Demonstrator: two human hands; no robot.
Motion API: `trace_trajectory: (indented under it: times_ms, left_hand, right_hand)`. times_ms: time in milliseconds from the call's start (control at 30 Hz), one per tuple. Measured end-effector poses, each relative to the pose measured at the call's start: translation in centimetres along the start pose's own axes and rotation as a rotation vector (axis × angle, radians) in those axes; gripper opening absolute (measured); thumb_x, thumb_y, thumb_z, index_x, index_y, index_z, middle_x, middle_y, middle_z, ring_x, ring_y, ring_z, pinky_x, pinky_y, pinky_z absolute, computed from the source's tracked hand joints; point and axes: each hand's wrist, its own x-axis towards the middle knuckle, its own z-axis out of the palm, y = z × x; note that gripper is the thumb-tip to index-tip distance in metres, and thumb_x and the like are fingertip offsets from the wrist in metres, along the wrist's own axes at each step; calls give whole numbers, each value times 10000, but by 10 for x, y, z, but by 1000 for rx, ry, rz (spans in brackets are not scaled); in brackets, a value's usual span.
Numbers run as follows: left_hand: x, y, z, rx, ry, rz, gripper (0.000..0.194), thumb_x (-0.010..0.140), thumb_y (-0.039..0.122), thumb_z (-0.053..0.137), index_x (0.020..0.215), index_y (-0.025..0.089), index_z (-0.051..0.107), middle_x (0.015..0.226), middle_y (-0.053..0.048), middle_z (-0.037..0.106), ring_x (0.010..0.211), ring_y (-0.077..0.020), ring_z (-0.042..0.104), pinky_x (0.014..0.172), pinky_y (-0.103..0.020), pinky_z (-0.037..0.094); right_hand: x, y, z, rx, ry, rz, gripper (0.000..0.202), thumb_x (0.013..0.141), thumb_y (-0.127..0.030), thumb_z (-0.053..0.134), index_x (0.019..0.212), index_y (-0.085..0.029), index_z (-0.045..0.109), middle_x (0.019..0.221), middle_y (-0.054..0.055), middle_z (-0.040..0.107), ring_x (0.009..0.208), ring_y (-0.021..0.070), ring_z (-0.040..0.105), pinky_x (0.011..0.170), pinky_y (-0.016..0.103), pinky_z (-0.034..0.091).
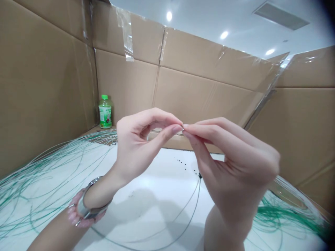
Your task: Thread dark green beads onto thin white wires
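My left hand (142, 143) and my right hand (227, 164) meet fingertip to fingertip above the white surface (141, 216). Both are closed, thumb pinched against forefinger. A tiny shiny piece (183, 129) shows where the fingertips touch; it is too small to name. Just beside my right wrist, a small black connector (200, 175) lies on the surface, and two thin wires (196, 204) run down from it in a curve toward my left forearm. Several tiny black bits (185, 164) are scattered near the connector.
Loose green and white wires (52, 174) spread over the left side, and another bundle of green wires (277, 212) lies at the right. Cardboard walls (188, 87) enclose the back and sides. A green-capped bottle (105, 113) stands in the back left corner.
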Motion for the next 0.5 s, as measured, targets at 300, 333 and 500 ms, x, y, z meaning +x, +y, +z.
trace_trajectory:
  times_ms: [300,333,500]
  left_hand:
    - [1,-1,-1,-19,-40,-28,81,777,131,670,812,201,690,757,44,704,684,-49,641,594,-112,524]
    - [1,-2,-1,-15,-47,-27,83,779,130,667,810,202,692,759,45,707,684,-50,644,595,-112,525]
    - [1,-3,-5,55,-43,22,104,777,113,663,806,209,691,752,57,713,668,-50,646,579,-114,522]
  right_hand:
    - [-2,10,5,156,67,64,210,714,-29,684,823,-205,652,695,-36,654,640,87,609,640,163,563]
    - [-2,10,5,162,71,63,208,712,-31,688,821,-205,653,692,-37,655,644,87,613,648,158,564]
    - [0,10,6,200,10,78,157,756,-55,656,791,-208,652,709,-32,659,643,91,606,618,201,549]
